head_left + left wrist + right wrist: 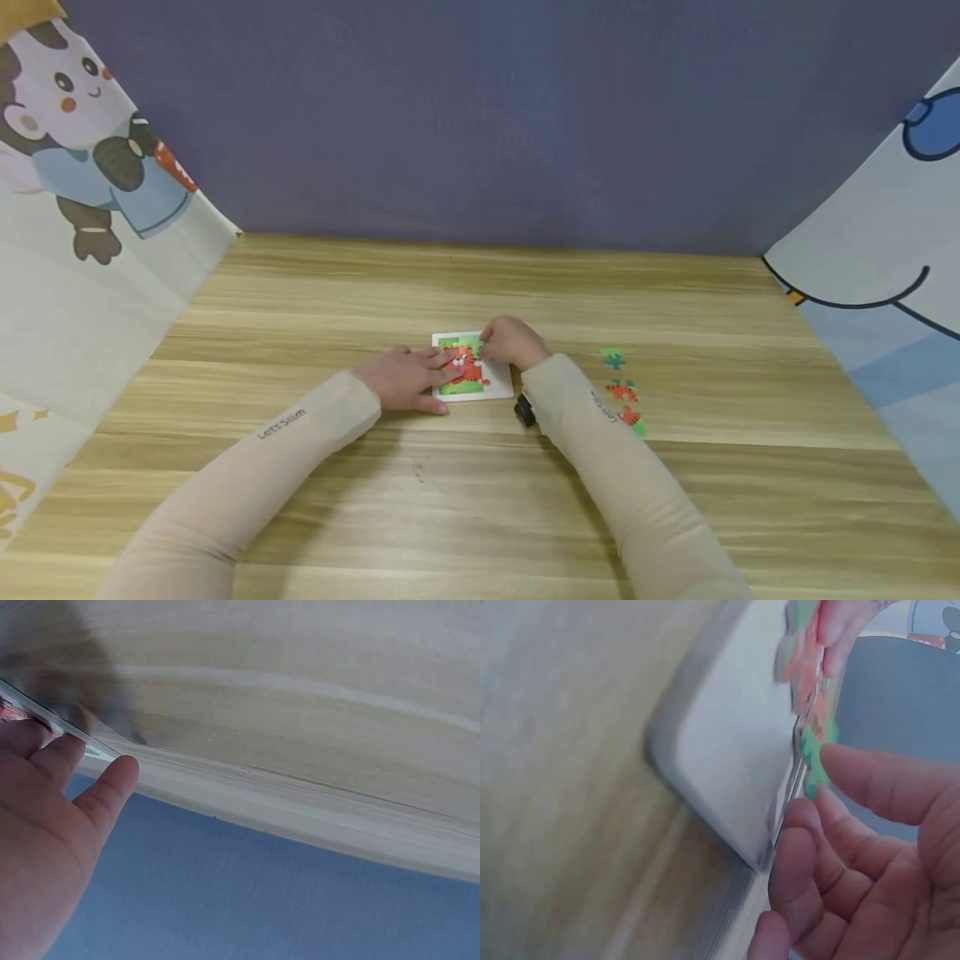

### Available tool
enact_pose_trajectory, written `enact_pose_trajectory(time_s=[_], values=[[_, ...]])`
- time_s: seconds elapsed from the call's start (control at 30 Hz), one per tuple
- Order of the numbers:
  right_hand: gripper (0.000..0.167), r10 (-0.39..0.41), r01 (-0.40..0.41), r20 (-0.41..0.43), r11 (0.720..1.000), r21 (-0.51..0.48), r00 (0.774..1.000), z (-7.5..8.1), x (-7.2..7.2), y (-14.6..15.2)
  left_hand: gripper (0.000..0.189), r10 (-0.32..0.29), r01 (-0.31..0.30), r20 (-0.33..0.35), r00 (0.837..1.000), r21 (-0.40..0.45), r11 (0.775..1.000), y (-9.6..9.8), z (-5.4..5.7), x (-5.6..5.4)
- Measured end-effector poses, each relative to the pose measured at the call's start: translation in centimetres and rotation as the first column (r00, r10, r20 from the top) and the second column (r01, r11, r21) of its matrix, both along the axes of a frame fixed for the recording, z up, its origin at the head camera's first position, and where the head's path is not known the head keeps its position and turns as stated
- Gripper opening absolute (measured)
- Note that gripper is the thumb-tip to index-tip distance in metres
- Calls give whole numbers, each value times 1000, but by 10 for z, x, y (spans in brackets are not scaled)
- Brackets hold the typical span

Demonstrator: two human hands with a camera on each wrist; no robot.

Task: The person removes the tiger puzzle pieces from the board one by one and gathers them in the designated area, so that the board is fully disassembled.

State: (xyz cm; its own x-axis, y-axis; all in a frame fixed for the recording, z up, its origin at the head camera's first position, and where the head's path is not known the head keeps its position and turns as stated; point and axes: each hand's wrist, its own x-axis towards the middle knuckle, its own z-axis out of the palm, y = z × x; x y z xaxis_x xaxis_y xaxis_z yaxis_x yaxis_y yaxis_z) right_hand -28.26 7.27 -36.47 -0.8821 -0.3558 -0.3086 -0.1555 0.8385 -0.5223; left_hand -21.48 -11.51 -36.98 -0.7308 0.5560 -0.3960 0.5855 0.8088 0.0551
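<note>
A white puzzle tray lies on the wooden table, partly filled with joined pieces of an orange tiger picture on green. My left hand rests over the tray's left side, fingers spread straight across the pieces. In the left wrist view its fingertips lie along the tray's edge. My right hand is over the tray's upper right. Between its thumb and index finger it pinches a green puzzle piece, at the border of the joined pieces. The right part of the tray shows bare white.
Several loose puzzle pieces, green and orange, lie on the table to the right of my right forearm. A small black device sits at my right wrist. A dark blue partition stands behind the table, with printed cloths at both sides.
</note>
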Motion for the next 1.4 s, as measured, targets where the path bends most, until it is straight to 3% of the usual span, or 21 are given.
enact_pose_trajectory(time_s=[0.23,0.57,0.83,1.23,1.4], values=[[8,-35,35,-6,999,-22,999,0,1,1,70,-3,3,9,1000,15,1000,0,-2,0],[10,-30,31,14,993,-117,999,-1,0,3,70,-1,1,10,1000,18,1000,1,-2,-1],[8,-2,-1,-17,985,-173,1000,-2,-6,14,70,1,-1,-7,1000,28,1000,0,-1,-1],[6,-5,19,55,970,-243,998,1,-5,50,63,-23,24,-13,1000,67,997,-7,-4,-2],[6,3,1,20,976,-217,1000,7,-2,68,60,-33,35,-30,999,87,996,-9,-3,-2]])
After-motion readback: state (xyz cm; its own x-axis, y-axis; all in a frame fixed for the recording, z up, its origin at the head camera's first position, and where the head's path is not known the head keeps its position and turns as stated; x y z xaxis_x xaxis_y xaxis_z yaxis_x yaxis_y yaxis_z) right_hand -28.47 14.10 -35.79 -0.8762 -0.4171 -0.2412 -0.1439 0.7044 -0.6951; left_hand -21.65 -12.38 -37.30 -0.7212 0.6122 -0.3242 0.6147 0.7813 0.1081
